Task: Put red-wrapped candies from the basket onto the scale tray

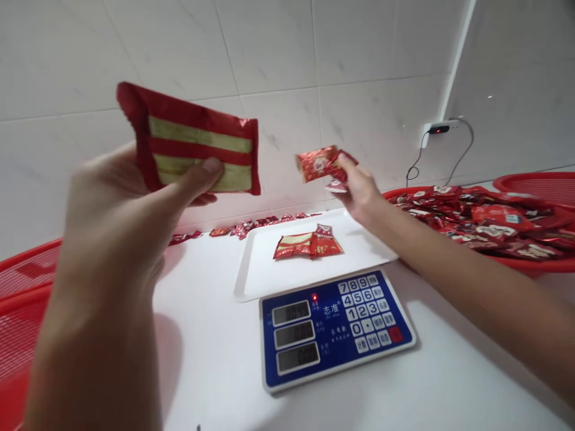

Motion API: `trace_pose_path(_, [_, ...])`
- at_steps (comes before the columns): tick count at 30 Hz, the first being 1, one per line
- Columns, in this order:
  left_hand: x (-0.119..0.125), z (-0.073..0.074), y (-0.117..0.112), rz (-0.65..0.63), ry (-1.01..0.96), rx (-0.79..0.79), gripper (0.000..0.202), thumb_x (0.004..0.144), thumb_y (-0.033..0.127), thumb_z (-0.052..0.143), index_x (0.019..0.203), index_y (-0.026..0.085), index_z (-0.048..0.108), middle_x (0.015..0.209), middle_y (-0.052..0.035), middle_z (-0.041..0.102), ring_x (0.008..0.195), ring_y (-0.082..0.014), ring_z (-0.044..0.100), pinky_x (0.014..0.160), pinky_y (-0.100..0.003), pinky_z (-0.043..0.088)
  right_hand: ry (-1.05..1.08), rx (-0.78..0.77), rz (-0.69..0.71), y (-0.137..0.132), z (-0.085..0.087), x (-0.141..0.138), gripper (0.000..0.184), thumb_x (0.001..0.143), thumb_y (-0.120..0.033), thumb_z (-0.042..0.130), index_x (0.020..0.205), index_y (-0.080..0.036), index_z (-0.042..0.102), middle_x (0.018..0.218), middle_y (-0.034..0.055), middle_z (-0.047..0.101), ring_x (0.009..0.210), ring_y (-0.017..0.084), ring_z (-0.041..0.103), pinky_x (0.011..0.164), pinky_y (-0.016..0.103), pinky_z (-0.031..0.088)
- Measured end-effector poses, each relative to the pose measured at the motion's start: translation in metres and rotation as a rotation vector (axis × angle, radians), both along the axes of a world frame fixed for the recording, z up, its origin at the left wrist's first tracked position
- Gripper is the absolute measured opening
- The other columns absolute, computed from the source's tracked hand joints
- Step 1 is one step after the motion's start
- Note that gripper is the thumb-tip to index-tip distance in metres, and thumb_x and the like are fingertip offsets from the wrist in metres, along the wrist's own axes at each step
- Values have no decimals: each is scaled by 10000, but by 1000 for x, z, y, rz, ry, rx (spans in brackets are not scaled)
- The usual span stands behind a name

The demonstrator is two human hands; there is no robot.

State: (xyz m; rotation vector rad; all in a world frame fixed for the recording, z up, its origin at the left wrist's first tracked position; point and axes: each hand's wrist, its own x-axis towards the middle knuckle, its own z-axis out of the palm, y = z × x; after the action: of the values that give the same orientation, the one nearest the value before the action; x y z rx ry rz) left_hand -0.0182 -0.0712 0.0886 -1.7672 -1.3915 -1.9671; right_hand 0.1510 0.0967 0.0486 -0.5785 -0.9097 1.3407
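Note:
My left hand (148, 197) is closed on a red snack packet (202, 140) with two clear stripes showing pale contents, its thumb pressed on the front. Raised over the far right part of the scale, my right hand (359, 185) pinches small red wrapped packets (318, 163); how many is hard to tell. Between and below the hands lies the white pan (256, 278) of a digital scale. A few red packets (308, 244) rest on it, one with striped windows. The scale's blue keypad panel (336, 326) faces me; its display digits are too dim to read surely.
A red basket (507, 263) heaped with red packets (489, 221) stands at right, another red basket (539, 185) behind it. Red baskets (27, 299) are at left. Loose packets (269, 221) line the tiled wall (269, 60). Cables hang from a wall socket (438, 131).

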Motion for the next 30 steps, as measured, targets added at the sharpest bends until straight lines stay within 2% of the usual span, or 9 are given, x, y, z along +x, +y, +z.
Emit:
trace_pose_path(3, [0,-2,4,-35,20,-26,228,696,185,773,924,182,765,784,37,721,674,-101,667,575,-182,557,-48,86,-116,6,3,7,136,888,-323,569,922,-194,546,773,-13,613,661,110,600,558,231,495])
trace_pose_path(6, [2,-3,6,-35,0,-79,216,698,179,765,914,170,761,770,25,721,649,-103,660,569,-194,557,-124,138,-185,8,-2,3,116,886,-311,555,885,-196,541,781,-5,600,717,121,607,592,234,491])
trace_pose_path(11, [2,-4,2,-5,74,-52,250,716,227,748,960,180,756,807,43,720,714,-132,690,614,-227,569,-225,186,-188,3,-15,-10,119,893,-295,565,841,-191,541,733,-12,564,675,105,568,599,221,468])
trace_pose_path(17, [4,-3,3,33,106,-98,264,712,266,732,963,187,749,810,65,712,794,-201,717,717,-369,597,-238,229,-164,-3,-17,-16,105,916,-305,529,910,-200,539,831,8,602,783,124,618,704,244,507])
trace_pose_path(21, [5,-3,5,25,65,-120,244,695,247,760,931,182,761,784,53,714,747,-171,708,656,-288,586,-290,285,-173,-2,-19,-23,158,909,-356,529,976,-215,554,894,17,619,877,153,638,750,274,518])
trace_pose_path(25, [1,-3,3,59,102,-89,261,727,284,753,983,233,767,807,69,718,735,-134,703,616,-214,559,-266,233,-171,-3,-9,-19,157,910,-341,513,1019,-233,548,1054,31,634,1029,166,616,826,290,496])
trace_pose_path(28, [-3,-4,1,81,140,-51,284,740,327,740,1012,249,759,840,85,715,786,-165,715,670,-275,583,-213,135,-187,-15,6,-3,186,910,-373,497,1062,-267,519,1166,16,628,1068,168,597,881,336,464])
trace_pose_path(30, [-4,-4,1,85,154,-40,295,741,334,729,1019,238,754,842,88,711,811,-188,717,709,-334,587,-169,122,-180,-26,15,11,221,909,-415,487,1090,-288,501,1191,-3,625,1051,165,597,903,368,440])
